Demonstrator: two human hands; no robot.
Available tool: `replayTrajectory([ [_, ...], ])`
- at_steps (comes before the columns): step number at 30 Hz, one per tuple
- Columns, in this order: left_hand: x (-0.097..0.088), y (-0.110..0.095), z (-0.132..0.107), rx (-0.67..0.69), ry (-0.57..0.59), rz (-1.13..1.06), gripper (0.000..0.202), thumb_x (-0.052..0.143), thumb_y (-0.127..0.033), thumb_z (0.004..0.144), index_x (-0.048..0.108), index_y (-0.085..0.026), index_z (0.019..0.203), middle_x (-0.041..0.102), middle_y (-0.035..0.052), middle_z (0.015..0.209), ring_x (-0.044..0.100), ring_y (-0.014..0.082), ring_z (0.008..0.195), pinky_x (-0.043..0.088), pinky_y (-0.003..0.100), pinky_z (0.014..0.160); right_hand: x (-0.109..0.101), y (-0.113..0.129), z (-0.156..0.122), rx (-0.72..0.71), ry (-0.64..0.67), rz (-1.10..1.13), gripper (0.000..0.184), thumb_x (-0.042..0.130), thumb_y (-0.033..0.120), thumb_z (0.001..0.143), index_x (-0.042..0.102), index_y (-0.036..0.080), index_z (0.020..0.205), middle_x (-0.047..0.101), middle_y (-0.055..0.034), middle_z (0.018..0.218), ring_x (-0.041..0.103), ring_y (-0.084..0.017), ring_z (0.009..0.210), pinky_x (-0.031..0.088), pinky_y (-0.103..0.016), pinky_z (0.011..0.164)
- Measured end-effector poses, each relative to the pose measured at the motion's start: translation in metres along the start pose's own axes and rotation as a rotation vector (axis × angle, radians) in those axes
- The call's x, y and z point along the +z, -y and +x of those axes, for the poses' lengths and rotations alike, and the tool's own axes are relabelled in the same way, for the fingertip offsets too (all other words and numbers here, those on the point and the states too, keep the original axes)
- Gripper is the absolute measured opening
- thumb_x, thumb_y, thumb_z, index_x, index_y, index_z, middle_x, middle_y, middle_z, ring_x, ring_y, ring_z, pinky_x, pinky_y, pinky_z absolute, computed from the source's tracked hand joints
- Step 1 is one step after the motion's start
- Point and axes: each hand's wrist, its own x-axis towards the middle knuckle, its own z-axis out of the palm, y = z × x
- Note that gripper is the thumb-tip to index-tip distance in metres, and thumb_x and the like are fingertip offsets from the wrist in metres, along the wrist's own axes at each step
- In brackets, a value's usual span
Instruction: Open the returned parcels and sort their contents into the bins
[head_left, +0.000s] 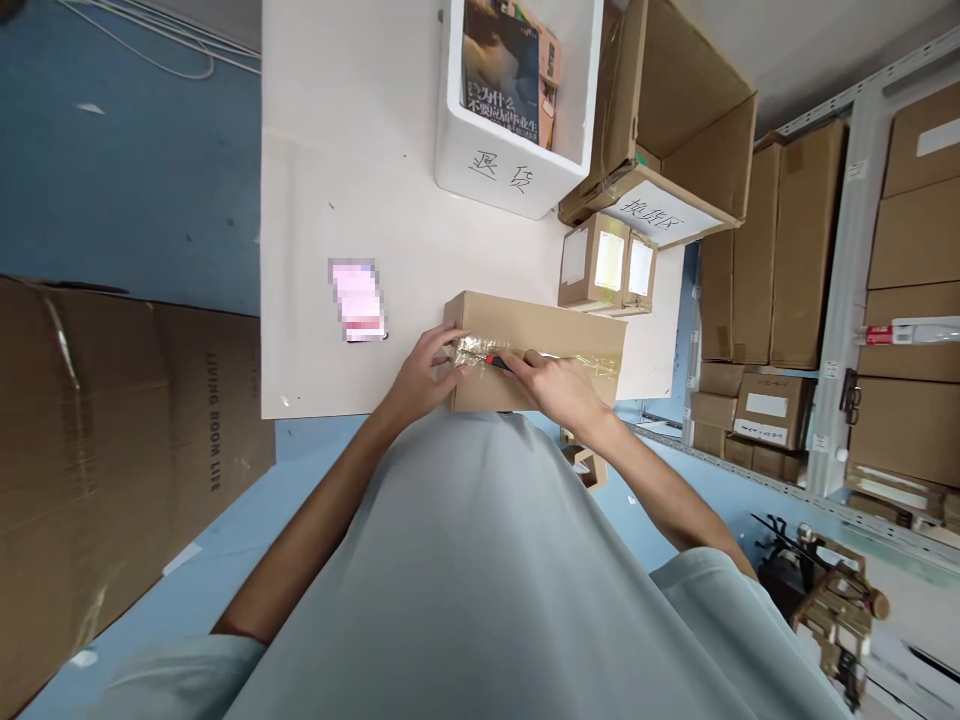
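"Box (540, 335) first: where does it lie?"

"On the table (352, 180), at the near edge, right before the person's body, at six o'clock in the view. It is brown card and shut, with its long side running left to right. Clear tape (592, 360) runs along the top seam."

"And the hands?"

"Left hand (421, 378) rests on the box's end at nine o'clock. Its fingers bend loosely over the top and touch the tape, gripping nothing. Right hand (559, 388) lies on the top nearer three o'clock, closed on a red tool (496, 361). The tool's tip points to nine o'clock and touches the tape between the two hands. What kind of tool it is, I cannot tell."

"What lies around the box?"

"At ten o'clock from it, near but apart, a small pink thing (358, 300), blurred. At one o'clock, just beside its far corner, two small boxes (607, 268) with white labels stand side by side."

"Farther off?"

"At twelve o'clock is a white bin (517, 170) with handwriting on its wall and books (504, 70) standing in it. At one o'clock, beyond the small boxes, an open carton (682, 110) sits just beside the bin, a written sheet on its flap. Off the table, a big carton (112, 430) stands on the blue floor (150, 200) at eight o'clock. Shelves (847, 300) of cartons fill three o'clock."
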Motion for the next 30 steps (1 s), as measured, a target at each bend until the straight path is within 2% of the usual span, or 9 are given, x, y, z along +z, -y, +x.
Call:
replayTrajectory([
  [6, -0.002, 0.004, 0.004, 0.024, 0.014, -0.019, 0.056, 0.070, -0.051, 0.097, 0.062, -0.029, 0.148, 0.050, 0.0130, 0.164, 0.049, 0.0335, 0.157, 0.056, 0.054, 0.121, -0.011, 0.006, 0.000, 0.014, 0.044, -0.013, 0.056, 0.030, 0.021, 0.117, 0.036, 0.027, 0.172, 0.075, -0.0180, 0.133, 0.079, -0.028, 0.100, 0.051, -0.033, 0.081],
  [11, -0.004, -0.001, 0.004, -0.003, 0.033, -0.036, 0.056, 0.070, -0.052, 0.096, 0.063, -0.029, 0.146, 0.050, 0.0136, 0.163, 0.049, 0.0341, 0.157, 0.055, 0.054, 0.122, -0.016, 0.011, -0.001, -0.002, 0.042, -0.066, 0.055, 0.033, 0.015, 0.114, 0.039, 0.024, 0.168, 0.076, -0.0173, 0.127, 0.079, -0.026, 0.097, 0.052, -0.031, 0.077],
  [15, -0.004, -0.003, 0.004, -0.030, 0.036, -0.056, 0.057, 0.071, -0.054, 0.095, 0.063, -0.030, 0.145, 0.048, 0.0132, 0.165, 0.050, 0.0333, 0.156, 0.056, 0.053, 0.121, -0.019, 0.014, 0.000, -0.036, 0.066, -0.100, 0.062, 0.037, 0.005, 0.109, 0.037, 0.023, 0.168, 0.076, -0.0179, 0.129, 0.079, -0.026, 0.102, 0.053, -0.031, 0.077],
  [19, -0.005, -0.003, 0.004, -0.041, 0.039, -0.042, 0.058, 0.071, -0.055, 0.094, 0.064, -0.029, 0.145, 0.048, 0.0135, 0.166, 0.051, 0.0337, 0.155, 0.056, 0.052, 0.121, -0.021, 0.012, 0.000, -0.065, 0.069, -0.115, 0.061, 0.038, 0.003, 0.107, 0.040, 0.021, 0.165, 0.076, -0.0170, 0.125, 0.080, -0.026, 0.101, 0.054, -0.032, 0.076],
  [25, -0.006, -0.006, 0.003, -0.044, 0.023, -0.007, 0.060, 0.070, -0.058, 0.094, 0.064, -0.028, 0.146, 0.050, 0.0140, 0.166, 0.053, 0.0340, 0.153, 0.056, 0.053, 0.120, -0.014, -0.004, -0.008, -0.020, 0.083, -0.129, 0.061, 0.040, 0.003, 0.107, 0.042, 0.022, 0.165, 0.077, -0.0178, 0.123, 0.080, -0.027, 0.099, 0.054, -0.034, 0.079],
  [30, -0.007, -0.005, 0.003, -0.071, 0.014, 0.007, 0.063, 0.074, -0.059, 0.091, 0.066, -0.028, 0.145, 0.051, 0.0130, 0.168, 0.060, 0.0335, 0.146, 0.058, 0.052, 0.117, 0.005, -0.032, -0.024, 0.080, 0.119, -0.140, 0.058, 0.041, 0.002, 0.106, 0.046, 0.020, 0.161, 0.077, -0.0184, 0.120, 0.080, -0.027, 0.101, 0.050, -0.031, 0.077],
])
